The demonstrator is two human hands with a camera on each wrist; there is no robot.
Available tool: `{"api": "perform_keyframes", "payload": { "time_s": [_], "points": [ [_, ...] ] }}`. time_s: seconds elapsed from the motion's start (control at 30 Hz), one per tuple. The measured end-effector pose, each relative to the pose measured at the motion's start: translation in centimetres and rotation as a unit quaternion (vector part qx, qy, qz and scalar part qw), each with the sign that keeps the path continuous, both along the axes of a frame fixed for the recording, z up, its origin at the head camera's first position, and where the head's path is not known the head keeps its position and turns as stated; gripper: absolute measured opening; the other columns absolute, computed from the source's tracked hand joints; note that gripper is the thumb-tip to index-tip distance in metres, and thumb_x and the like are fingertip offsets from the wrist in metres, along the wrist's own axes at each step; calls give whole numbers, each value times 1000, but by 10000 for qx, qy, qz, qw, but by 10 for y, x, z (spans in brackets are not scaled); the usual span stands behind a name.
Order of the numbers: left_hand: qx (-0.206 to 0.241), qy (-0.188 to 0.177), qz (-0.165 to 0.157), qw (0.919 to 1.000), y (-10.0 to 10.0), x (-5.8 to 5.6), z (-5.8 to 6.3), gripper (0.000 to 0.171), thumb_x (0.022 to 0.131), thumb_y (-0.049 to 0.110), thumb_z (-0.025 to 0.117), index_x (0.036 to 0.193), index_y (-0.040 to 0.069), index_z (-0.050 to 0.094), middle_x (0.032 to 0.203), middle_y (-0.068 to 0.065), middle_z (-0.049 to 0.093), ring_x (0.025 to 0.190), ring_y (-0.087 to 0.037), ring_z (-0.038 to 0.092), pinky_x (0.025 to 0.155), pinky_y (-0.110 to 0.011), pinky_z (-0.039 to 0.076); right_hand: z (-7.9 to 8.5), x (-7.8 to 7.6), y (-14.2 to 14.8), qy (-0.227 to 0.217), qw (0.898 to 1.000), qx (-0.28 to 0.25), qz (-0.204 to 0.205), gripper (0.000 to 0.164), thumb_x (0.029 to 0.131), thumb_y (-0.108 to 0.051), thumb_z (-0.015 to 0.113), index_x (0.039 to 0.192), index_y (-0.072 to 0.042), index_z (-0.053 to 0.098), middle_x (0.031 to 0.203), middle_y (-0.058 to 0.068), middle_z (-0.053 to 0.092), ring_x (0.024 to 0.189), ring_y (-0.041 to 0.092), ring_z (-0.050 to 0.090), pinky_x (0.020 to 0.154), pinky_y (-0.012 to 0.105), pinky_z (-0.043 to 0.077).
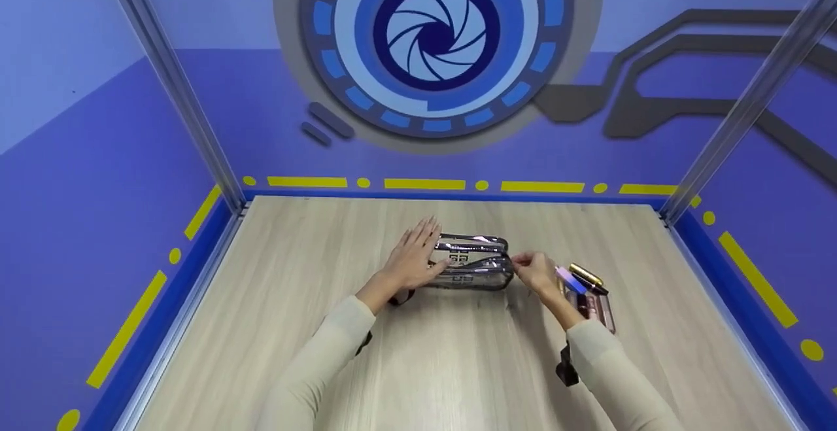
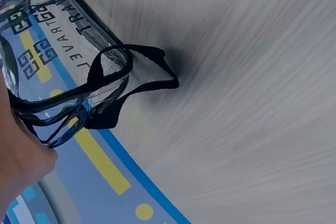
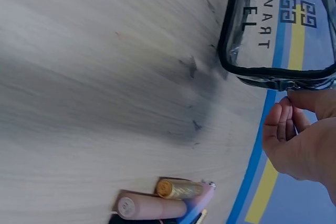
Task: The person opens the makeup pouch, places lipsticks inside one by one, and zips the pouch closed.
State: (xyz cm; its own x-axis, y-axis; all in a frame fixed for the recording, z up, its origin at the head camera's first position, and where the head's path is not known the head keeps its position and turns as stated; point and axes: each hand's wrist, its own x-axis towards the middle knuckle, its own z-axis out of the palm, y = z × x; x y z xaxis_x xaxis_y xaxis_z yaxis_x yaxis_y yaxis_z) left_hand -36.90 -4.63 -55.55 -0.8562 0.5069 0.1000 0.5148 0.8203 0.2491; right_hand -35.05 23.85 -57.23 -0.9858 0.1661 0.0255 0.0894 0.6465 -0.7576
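Observation:
A clear toiletry bag [image 1: 474,280] with black edging and dark "TRAVEL" lettering lies on the table. My left hand [image 1: 410,256] rests on its left end, fingers straight. From that end a black strap loop [image 2: 170,83] sticks out in the left wrist view. At the opposite end, the thumb and fingertips of my right hand [image 1: 536,271] pinch the bag's edge by the zipper. In the right wrist view, the right hand [image 3: 302,140] has its fingers curled below the bag's black-trimmed end [image 3: 278,72]; the small part between thumb and index finger is hidden.
Right of my right hand lies a cluster of cosmetics: a gold tube [image 1: 584,274], a purple-pink item [image 1: 571,280], a black pen-like stick [image 1: 597,288] and a reddish case [image 1: 601,313]. A pink tube [image 3: 152,207] shows there too. Blue panels [image 1: 209,117] wall the wooden table.

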Motion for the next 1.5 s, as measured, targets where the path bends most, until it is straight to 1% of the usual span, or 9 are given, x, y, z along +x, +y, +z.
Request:
{"api": "perform_keyframes", "payload": {
  "time_s": [0.3,0.57,0.73,0.83,0.93,1.03,1.13,1.23,1.5],
  "points": [
    [179,151,-5,9997,-1,1,-12,82,104,55,42,164,4,17,174,-10,10,161,-30,10,130,-52,15,-16,4,-3,-428,9924,-1153,-30,24,89,0,63,103,18,70,76,5,72,62,4,58,57,15,48],
    [100,213,9,9997,0,-3,-9,82,104,55,42,164,4,17,173,-12,13,160,-33,13,130,-52,16,-15,1,-4,-328,9948,-966,-19,23,88,1,62,102,15,72,80,10,74,63,3,57,58,14,47],
    [-68,188,24,9998,-1,-6,-8,83,104,56,41,164,5,15,173,-12,12,160,-34,13,130,-52,16,-8,-1,3,-259,9977,-584,227,22,90,-2,63,104,11,73,82,11,74,64,5,58,57,16,46],
    [-121,145,36,9998,-1,-5,-7,84,104,58,39,164,6,14,173,-12,12,160,-33,12,130,-52,15,-3,-5,18,151,9991,-130,379,21,93,-5,63,103,9,74,85,17,75,67,10,63,61,19,48],
    [-132,116,29,9998,-1,-3,-5,84,104,59,37,164,5,13,173,-12,11,161,-33,11,130,-52,14,3,-9,42,736,9949,536,434,20,95,-5,62,102,10,74,89,23,75,74,22,69,68,30,55],
    [-69,142,9,9999,-1,0,-4,83,104,57,40,164,3,16,173,-13,13,160,-34,13,129,-54,17,6,-11,71,942,9866,1280,381,21,95,-3,59,102,11,73,96,27,74,84,37,71,77,48,58],
    [-40,106,43,9999,-1,-1,-3,82,104,55,42,164,4,15,173,-12,13,160,-34,13,129,-53,16,6,-12,98,628,9793,1877,433,24,94,0,56,108,13,70,105,32,71,97,48,69,85,59,56],
    [-37,61,86,9999,-1,-2,-3,83,104,55,42,165,7,13,173,-11,13,161,-32,10,130,-51,13,0,-11,121,304,9720,2259,562,26,93,2,54,112,15,68,112,37,68,106,53,66,89,61,54],
    [-17,-4,26,10000,-1,-3,-6,83,104,55,42,165,7,14,174,-9,9,161,-29,7,130,-51,12,-20,-6,151,-288,9665,2449,719,29,96,2,56,120,16,64,120,39,64,112,56,62,91,62,53]
  ]
}}
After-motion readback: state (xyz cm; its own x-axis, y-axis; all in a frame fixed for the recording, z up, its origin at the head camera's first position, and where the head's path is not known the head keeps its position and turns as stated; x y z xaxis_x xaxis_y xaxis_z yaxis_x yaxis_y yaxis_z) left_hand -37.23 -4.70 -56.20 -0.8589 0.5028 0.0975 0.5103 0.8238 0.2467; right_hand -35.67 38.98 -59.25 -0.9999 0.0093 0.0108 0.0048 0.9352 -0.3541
